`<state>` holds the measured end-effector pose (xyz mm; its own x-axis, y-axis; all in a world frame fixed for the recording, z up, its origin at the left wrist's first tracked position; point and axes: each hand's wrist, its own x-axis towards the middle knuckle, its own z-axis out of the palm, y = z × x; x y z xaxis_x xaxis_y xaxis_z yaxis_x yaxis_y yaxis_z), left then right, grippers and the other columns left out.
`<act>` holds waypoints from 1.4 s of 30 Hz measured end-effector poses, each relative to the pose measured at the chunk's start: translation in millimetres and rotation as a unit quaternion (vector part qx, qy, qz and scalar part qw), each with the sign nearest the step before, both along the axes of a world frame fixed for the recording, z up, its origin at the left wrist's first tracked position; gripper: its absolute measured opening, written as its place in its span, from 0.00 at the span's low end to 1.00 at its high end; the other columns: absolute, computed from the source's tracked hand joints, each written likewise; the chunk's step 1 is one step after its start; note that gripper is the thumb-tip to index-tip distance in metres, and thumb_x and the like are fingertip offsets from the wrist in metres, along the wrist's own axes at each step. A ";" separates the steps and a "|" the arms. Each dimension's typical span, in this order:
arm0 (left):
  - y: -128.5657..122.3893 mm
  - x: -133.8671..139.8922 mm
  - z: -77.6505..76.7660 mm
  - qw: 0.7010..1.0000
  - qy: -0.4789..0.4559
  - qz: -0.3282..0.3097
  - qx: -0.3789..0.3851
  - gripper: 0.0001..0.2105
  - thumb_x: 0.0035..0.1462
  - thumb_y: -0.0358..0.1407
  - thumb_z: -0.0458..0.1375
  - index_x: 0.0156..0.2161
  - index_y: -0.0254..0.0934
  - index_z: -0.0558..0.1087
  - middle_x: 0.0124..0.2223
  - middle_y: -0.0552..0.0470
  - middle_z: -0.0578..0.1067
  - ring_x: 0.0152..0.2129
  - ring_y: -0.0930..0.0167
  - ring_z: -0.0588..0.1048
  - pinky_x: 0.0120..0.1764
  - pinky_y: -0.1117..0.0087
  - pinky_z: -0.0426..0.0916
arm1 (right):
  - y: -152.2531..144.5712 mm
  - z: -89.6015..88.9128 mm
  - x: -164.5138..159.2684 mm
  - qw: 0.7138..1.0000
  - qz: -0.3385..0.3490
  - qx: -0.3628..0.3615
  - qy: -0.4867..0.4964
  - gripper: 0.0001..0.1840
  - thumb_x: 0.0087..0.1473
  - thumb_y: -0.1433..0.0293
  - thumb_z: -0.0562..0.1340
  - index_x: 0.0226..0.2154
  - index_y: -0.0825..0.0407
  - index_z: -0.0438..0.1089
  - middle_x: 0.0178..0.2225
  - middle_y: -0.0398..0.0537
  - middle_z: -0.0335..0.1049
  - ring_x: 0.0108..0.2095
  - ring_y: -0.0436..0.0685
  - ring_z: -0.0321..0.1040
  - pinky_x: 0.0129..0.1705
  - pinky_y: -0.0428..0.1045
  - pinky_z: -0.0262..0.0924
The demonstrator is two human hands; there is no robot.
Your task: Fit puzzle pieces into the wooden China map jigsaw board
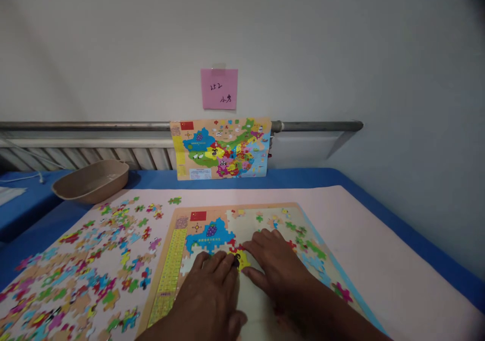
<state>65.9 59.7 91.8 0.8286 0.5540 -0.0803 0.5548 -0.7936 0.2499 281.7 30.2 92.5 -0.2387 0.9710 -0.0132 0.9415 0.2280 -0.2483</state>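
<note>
A partly assembled jigsaw puzzle map point(212, 237) lies before me in its board, with a blue region, a red flag and a yellow strip down the left side. My left hand point(214, 285) rests flat over its lower part, fingers stretched forward. My right hand point(275, 260) is on the board to the right, thumb and index finger apart. Between the two hands are yellow puzzle pieces point(244, 261) with a dark horned animal; the left fingertips touch their edge and the right thumb and index are beside them. Some pieces under the hands are hidden.
Many loose puzzle pieces point(91, 265) cover the pink sheet at left. More loose pieces point(303, 237) lie on the board's right side. A brown basin point(93, 182) stands at back left. A printed reference map point(223, 149) leans against the pipe point(322, 126), below a pink note point(220, 89).
</note>
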 end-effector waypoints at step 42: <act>59.3 3.6 5.4 0.994 -0.024 -0.024 0.099 0.17 0.67 0.30 0.53 0.57 0.41 0.75 0.66 0.46 0.72 0.63 0.56 0.67 0.61 0.48 0.62 | -32.2 -13.0 -8.0 0.998 0.062 0.014 0.023 0.37 0.58 0.60 0.74 0.65 0.50 0.67 0.68 0.57 0.62 0.67 0.74 0.55 0.67 0.72 0.47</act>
